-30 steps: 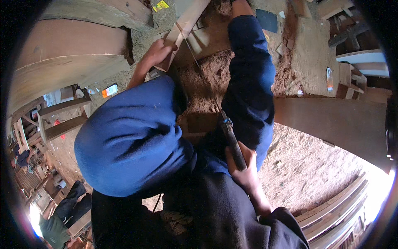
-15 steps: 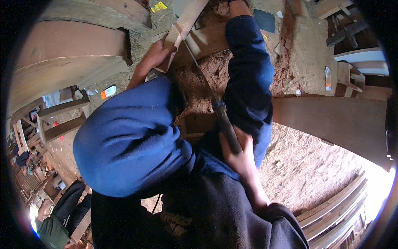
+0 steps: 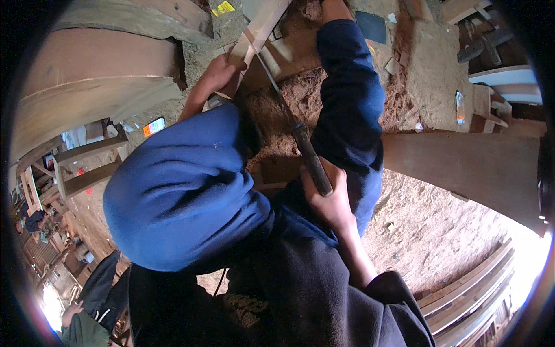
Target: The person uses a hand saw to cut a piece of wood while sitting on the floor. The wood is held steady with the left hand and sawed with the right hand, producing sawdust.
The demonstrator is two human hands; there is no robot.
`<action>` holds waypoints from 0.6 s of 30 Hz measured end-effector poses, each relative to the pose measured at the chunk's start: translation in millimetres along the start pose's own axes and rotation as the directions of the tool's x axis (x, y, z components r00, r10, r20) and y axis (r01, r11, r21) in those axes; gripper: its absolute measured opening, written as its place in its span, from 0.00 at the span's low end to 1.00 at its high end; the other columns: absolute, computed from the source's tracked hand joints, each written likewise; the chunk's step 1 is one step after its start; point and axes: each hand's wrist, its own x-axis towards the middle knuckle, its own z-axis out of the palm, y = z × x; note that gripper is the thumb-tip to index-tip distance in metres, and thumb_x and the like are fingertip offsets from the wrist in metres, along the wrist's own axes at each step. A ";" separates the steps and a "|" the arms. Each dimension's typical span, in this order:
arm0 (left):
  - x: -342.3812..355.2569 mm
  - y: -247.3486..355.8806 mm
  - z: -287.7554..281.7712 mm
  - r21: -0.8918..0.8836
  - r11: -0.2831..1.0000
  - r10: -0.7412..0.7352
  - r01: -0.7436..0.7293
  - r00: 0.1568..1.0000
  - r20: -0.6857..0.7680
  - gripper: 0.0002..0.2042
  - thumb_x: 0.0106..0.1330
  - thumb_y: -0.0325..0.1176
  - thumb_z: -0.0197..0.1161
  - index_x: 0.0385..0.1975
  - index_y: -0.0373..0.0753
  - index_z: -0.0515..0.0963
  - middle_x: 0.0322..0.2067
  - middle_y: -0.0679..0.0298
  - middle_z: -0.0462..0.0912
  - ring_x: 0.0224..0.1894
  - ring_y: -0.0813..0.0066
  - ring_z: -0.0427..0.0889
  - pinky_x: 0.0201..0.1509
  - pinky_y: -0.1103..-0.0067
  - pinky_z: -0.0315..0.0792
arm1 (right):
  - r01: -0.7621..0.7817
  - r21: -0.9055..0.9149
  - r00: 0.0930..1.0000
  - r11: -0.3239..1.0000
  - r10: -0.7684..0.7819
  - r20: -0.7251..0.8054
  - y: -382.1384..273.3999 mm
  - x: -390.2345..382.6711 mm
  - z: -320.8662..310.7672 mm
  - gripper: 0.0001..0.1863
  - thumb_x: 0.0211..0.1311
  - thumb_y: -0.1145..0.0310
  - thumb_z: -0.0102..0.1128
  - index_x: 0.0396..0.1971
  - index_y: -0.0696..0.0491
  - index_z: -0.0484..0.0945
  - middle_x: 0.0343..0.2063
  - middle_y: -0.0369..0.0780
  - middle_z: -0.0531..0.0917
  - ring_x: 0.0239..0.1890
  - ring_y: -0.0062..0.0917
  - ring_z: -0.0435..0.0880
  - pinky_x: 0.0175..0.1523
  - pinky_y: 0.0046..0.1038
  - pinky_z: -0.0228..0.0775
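Observation:
My right hand (image 3: 328,194) is wrapped round the dark, straight handle of a handsaw (image 3: 311,157). Its long narrow blade runs forward and to the left, with the far end against the edge of a pale wooden board (image 3: 267,18). Around the near part of that board my left hand (image 3: 224,72) is closed, just left of the blade. The board slants away to the top of the view, over another flat wooden piece (image 3: 295,55) on the ground. How deep the blade sits in the wood I cannot tell.
My blue-trousered legs flank the saw, over reddish sawdust (image 3: 300,95). Large timber blocks (image 3: 104,61) stand at the left, a wide brown plank (image 3: 462,165) at the right. Stacked slats (image 3: 468,292) lie lower right. Another person (image 3: 87,324) is at lower left.
My right hand and the saw have moved forward, away from my body. My left hand stays on the board. At lower left, the other person has shifted position.

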 end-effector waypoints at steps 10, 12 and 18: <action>-8.8 24.1 -9.1 -0.007 0.996 -0.091 0.091 0.994 0.065 0.20 0.59 0.44 0.60 0.42 0.32 0.80 0.35 0.52 0.84 0.38 0.63 0.82 0.46 0.69 0.73 | -0.155 -0.001 0.988 0.988 0.155 0.014 -22.0 -39.7 -20.5 0.05 0.59 0.75 0.58 0.30 0.62 0.76 0.19 0.48 0.77 0.25 0.18 0.76 0.31 0.30 0.70; -3.0 11.5 -3.3 -0.009 0.996 -0.088 0.088 0.995 0.048 0.21 0.59 0.44 0.61 0.44 0.32 0.79 0.35 0.52 0.84 0.38 0.62 0.82 0.46 0.69 0.73 | -0.107 -0.022 0.994 0.994 0.108 0.023 -9.1 -5.3 -5.0 0.05 0.58 0.75 0.59 0.31 0.62 0.76 0.21 0.50 0.78 0.25 0.21 0.78 0.32 0.31 0.70; -3.9 8.1 -4.8 0.034 0.999 0.031 -0.029 0.997 -0.068 0.26 0.57 0.45 0.62 0.52 0.36 0.75 0.36 0.50 0.85 0.39 0.58 0.84 0.48 0.69 0.74 | -0.156 -0.032 0.988 0.987 0.156 0.003 -29.2 -42.9 -21.4 0.04 0.60 0.75 0.58 0.29 0.61 0.76 0.17 0.42 0.75 0.22 0.18 0.74 0.28 0.26 0.66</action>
